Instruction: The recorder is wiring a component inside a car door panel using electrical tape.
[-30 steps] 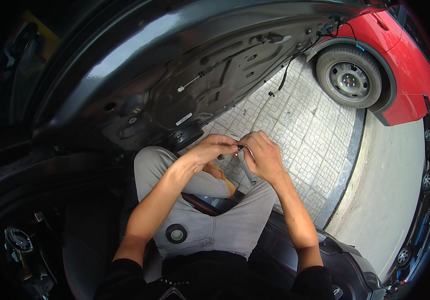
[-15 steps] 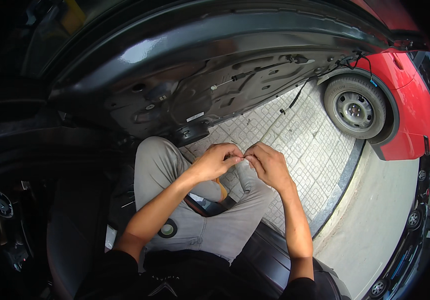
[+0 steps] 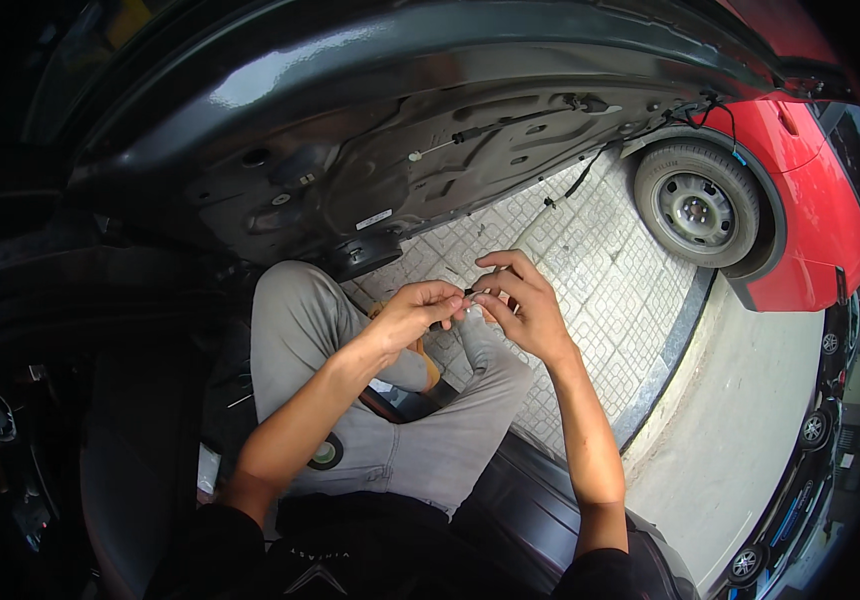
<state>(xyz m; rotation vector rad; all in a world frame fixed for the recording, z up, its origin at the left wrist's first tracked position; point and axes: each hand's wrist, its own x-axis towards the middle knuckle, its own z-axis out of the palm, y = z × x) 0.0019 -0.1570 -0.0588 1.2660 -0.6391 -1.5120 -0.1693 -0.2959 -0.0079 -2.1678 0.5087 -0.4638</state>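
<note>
My left hand [image 3: 420, 310] and my right hand [image 3: 533, 310] meet in front of me, above my lower leg and the paving. A small, thin black piece [image 3: 469, 293] sits between their fingertips; its kind is too small to make out. The left thumb and fingers pinch it. On its other side, the right thumb and a finger close around its end, while the right index finger is lifted away. A roll of black tape [image 3: 327, 452] with a greenish core lies on my lap.
A stripped black car door [image 3: 350, 170] with a round speaker [image 3: 362, 254] stands open ahead. Wires [image 3: 715, 115] hang from its far end. Patterned paving [image 3: 590, 300] runs to a kerb. A red car [image 3: 800, 230] is parked at the right. The dark sill [image 3: 540, 510] is beside me.
The right index finger has lifted and the right hand has opened a little, showing the black piece. Both hands have shifted slightly left and up in view.
</note>
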